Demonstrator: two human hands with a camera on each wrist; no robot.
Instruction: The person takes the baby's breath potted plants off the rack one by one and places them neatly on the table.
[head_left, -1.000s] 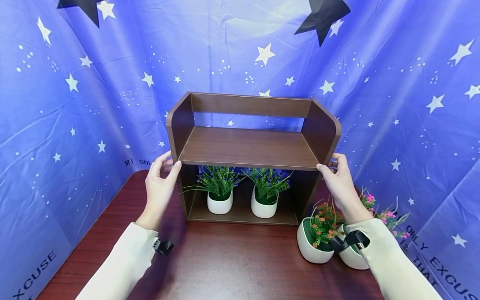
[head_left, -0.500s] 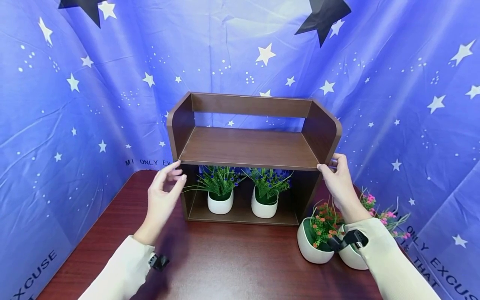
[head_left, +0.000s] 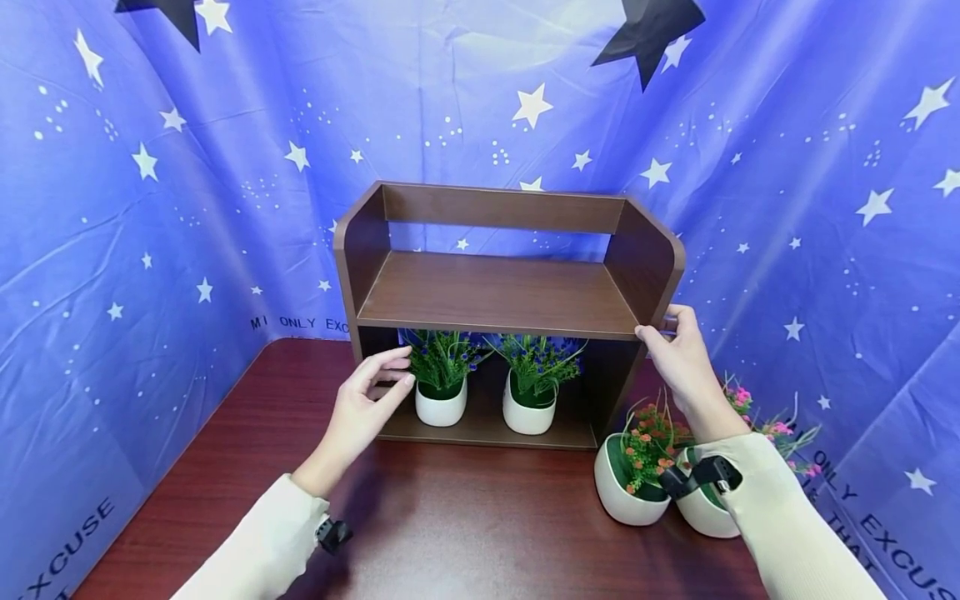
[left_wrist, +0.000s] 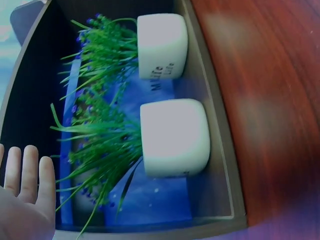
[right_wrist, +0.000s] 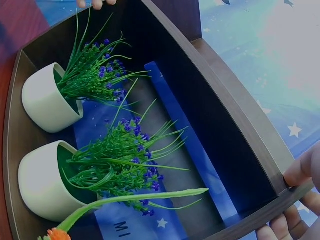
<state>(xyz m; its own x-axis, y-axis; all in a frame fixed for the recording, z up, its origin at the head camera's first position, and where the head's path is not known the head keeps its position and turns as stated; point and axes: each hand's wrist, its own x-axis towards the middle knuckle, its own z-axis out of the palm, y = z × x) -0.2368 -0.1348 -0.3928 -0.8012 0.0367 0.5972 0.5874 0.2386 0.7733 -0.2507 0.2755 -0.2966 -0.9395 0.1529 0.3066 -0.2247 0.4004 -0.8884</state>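
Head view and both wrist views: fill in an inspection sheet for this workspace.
Surface: reddish wood-grain table.
Job's things: brown two-tier shelf; left blue-flowered potted plant and right blue-flowered potted plant on its lower tier.
Clutter: orange-flowered plant and pink-flowered plant, near the shelf's right front corner.
Hands: left hand beside the left plant, holding nothing; right hand grips the shelf's right side.
Cables: nothing seen.
Surroundings: blue star-print curtain.
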